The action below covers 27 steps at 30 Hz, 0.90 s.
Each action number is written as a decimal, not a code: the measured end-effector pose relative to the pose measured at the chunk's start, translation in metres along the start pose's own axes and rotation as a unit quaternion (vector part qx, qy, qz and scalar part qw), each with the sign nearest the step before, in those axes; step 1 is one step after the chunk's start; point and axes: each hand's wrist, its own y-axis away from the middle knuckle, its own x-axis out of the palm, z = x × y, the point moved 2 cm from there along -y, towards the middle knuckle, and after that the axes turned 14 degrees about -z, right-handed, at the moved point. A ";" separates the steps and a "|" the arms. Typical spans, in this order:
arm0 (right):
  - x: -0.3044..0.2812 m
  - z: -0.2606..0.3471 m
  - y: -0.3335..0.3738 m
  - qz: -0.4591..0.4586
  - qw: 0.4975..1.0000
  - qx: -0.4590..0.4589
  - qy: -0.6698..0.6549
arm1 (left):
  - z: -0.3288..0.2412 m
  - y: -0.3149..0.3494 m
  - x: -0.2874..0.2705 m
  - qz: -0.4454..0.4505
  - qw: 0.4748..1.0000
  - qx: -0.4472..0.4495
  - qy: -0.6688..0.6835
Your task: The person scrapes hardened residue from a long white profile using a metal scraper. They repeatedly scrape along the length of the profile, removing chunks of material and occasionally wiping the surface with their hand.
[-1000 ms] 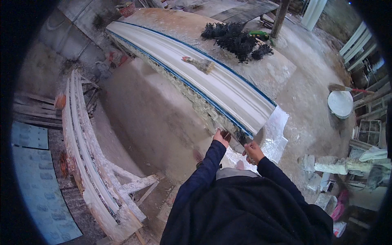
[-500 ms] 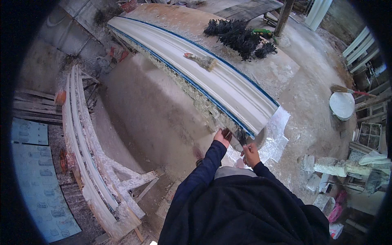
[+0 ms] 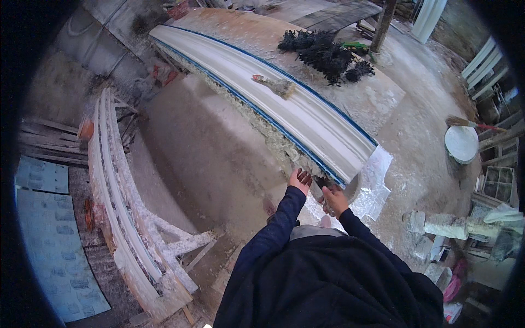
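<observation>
A long white moulding form with fluted grooves and blue edges slants across the table. At its near end my left hand is palm up, its fingers stretched out and dark at the tips. My right hand is closed just beside it, below the form's corner. A dark tuft shows between the two hands, its upper part against the form's end; its exact kind is hard to make out. A brush with a reddish handle tip lies on the form. Black bristly bundles are heaped beyond it.
A second long white form on a wooden frame stands at the left, near blue patterned sheets. Shiny plastic sheeting hangs by the table's near end. To the right are a white round bucket with a brush across it and stacked clutter.
My right hand has shifted up slightly, and its fingers have closed further round the dark tuft. My left hand's fingers have lifted and spread a little. The whole view has shifted slightly.
</observation>
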 end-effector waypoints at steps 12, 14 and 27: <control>-0.009 -0.001 0.020 -0.037 0.920 -0.223 0.320 | -0.010 -0.026 -0.009 0.091 0.996 0.009 -0.020; -0.010 0.001 0.027 -0.028 0.923 -0.216 0.318 | -0.014 -0.024 -0.015 0.089 0.996 0.022 -0.017; -0.117 -0.024 0.075 -0.075 0.994 -0.039 -0.071 | 0.028 -0.013 -0.062 0.172 0.951 -0.097 -0.240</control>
